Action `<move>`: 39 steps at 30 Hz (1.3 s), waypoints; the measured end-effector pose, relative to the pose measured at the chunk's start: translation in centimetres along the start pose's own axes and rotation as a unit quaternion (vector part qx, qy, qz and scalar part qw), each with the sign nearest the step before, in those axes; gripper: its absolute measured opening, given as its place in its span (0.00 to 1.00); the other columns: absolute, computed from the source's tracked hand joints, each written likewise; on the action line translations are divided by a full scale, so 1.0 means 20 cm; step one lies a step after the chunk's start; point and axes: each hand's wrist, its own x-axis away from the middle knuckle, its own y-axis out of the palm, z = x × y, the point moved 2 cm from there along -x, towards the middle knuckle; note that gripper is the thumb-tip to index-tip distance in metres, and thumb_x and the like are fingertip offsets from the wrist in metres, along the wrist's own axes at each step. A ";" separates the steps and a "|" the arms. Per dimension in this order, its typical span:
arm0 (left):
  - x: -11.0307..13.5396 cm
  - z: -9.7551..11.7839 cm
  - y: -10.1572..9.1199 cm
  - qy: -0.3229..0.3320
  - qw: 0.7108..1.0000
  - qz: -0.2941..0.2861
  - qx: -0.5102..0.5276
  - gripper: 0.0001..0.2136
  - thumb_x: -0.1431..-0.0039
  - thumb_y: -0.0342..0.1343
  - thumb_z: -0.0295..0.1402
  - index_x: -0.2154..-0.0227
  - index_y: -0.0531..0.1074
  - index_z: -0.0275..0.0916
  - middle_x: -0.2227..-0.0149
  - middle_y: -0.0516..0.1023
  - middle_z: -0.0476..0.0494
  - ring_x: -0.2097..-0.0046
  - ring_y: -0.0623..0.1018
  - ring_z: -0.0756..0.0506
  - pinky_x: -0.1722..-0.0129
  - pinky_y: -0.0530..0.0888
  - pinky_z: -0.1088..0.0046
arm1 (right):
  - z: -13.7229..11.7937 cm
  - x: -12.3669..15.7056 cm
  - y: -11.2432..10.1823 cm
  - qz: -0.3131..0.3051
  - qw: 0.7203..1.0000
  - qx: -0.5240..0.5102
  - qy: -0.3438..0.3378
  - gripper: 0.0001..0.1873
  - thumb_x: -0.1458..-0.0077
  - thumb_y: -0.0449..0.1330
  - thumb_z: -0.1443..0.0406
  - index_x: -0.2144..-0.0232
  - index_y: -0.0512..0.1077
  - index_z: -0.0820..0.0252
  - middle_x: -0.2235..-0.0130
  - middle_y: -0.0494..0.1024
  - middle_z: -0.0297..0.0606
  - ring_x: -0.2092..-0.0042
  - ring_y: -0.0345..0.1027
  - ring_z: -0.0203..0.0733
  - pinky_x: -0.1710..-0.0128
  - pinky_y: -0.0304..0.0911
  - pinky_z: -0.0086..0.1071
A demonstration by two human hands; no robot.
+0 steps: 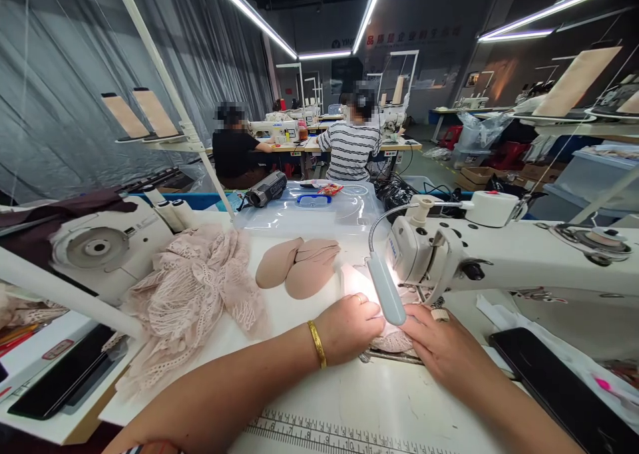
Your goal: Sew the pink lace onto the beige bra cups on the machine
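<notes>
My left hand, with a gold bangle at the wrist, has its fingers curled onto a piece of pale pink lace fabric beside the sewing machine's needle area. On the other side of that fabric lies my right hand, fingers stretched out and resting at its edge. The white sewing machine stands just beyond both hands. A grey gooseneck lamp lights the work and hides some fingertips and part of the fabric.
Beige moulded cups and a heap of beige lace lie on the table to the left. A clear plastic box stands behind. At right lies a black phone-like slab. A printed ruler runs along the front. Two people sit at machines ahead.
</notes>
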 end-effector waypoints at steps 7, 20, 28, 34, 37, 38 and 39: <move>-0.02 -0.02 -0.03 -0.067 0.995 0.008 0.079 0.01 0.42 0.55 0.25 0.68 0.69 0.37 0.64 0.75 0.42 0.60 0.74 0.43 0.53 0.72 0.65 | 0.00 0.00 0.01 -0.032 0.999 -0.015 0.013 0.18 0.38 0.46 0.74 0.56 0.71 0.51 0.44 0.77 0.38 0.61 0.72 0.45 0.62 0.63 0.40; -0.02 -0.04 -0.07 -0.114 0.975 0.072 0.177 0.07 0.43 0.52 0.23 0.74 0.68 0.38 0.68 0.75 0.46 0.64 0.72 0.46 0.58 0.70 0.69 | -0.04 -0.02 -0.04 -0.019 0.999 -0.031 0.010 0.20 0.40 0.45 0.77 0.61 0.73 0.55 0.48 0.77 0.38 0.68 0.65 0.40 0.65 0.61 0.37; -0.02 -0.04 -0.06 -0.130 0.972 0.078 0.178 0.06 0.39 0.50 0.25 0.70 0.70 0.38 0.67 0.76 0.45 0.64 0.72 0.45 0.58 0.70 0.67 | -0.04 -0.02 -0.04 0.004 0.999 -0.037 0.014 0.21 0.42 0.46 0.78 0.61 0.74 0.54 0.53 0.79 0.38 0.67 0.65 0.41 0.62 0.62 0.37; -0.01 -0.02 -0.08 -0.097 0.990 0.017 0.103 0.04 0.39 0.53 0.25 0.65 0.71 0.39 0.63 0.78 0.45 0.60 0.74 0.44 0.55 0.69 0.65 | -0.04 -0.01 -0.03 0.016 0.999 -0.029 0.017 0.20 0.44 0.48 0.78 0.64 0.74 0.52 0.58 0.79 0.37 0.64 0.67 0.44 0.61 0.62 0.37; -0.01 -0.02 -0.07 -0.078 0.995 0.015 0.056 0.09 0.43 0.53 0.21 0.62 0.72 0.39 0.62 0.78 0.45 0.59 0.75 0.42 0.55 0.68 0.63 | -0.04 -0.02 -0.04 0.032 0.999 -0.020 0.007 0.21 0.43 0.48 0.77 0.63 0.75 0.50 0.62 0.79 0.36 0.66 0.67 0.45 0.61 0.62 0.38; -0.01 -0.02 -0.06 -0.071 0.996 0.015 0.043 0.10 0.43 0.53 0.21 0.62 0.73 0.39 0.63 0.78 0.45 0.59 0.75 0.42 0.56 0.69 0.63 | -0.04 -0.02 -0.04 0.034 0.999 -0.019 0.004 0.21 0.43 0.47 0.77 0.63 0.75 0.50 0.63 0.79 0.36 0.67 0.66 0.45 0.61 0.62 0.38; 0.00 -0.02 -0.05 -0.066 0.997 0.015 0.032 0.09 0.43 0.52 0.20 0.63 0.72 0.39 0.63 0.78 0.45 0.60 0.75 0.43 0.58 0.69 0.64 | -0.04 -0.02 -0.04 0.033 0.999 -0.019 0.001 0.21 0.43 0.47 0.77 0.63 0.75 0.51 0.63 0.78 0.36 0.67 0.66 0.44 0.62 0.62 0.38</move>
